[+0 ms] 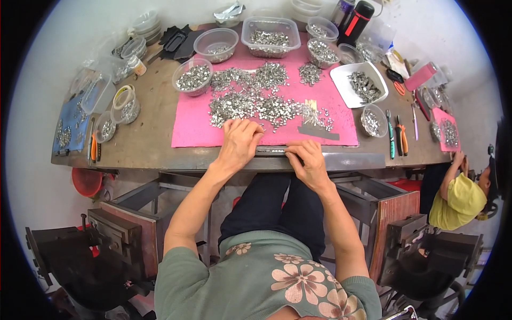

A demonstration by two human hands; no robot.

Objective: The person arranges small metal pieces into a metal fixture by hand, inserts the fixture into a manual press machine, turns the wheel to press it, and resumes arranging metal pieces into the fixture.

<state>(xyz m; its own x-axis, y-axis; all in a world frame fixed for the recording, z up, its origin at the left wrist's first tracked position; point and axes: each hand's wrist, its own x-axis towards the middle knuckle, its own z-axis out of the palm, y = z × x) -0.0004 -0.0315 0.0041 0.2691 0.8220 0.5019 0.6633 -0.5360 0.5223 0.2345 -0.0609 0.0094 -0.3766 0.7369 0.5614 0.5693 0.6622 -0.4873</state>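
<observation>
At the front edge of the table, a narrow dark strip (271, 151) carrying a row of tiny silvery metal pieces lies between my hands. My left hand (240, 140) is closed at the strip's left end, fingers bent and tips pressed together; what they hold is hidden. My right hand (308, 164) is closed at its right end, with thumb and forefinger pinched; anything between them is too small to make out. Just beyond my hands, heaps of small metal parts (234, 106) lie on a pink mat (186, 125). A grey strip (318, 133) lies on the mat's near right part.
Tubs of metal parts, including a rectangular clear one (270, 22), line the back. A white tray (341, 80) stands right, near a green toothbrush (391, 136) and orange-handled pliers (404, 141). A blue mat (74, 125) lies left. Another person in yellow (458, 200) sits far right.
</observation>
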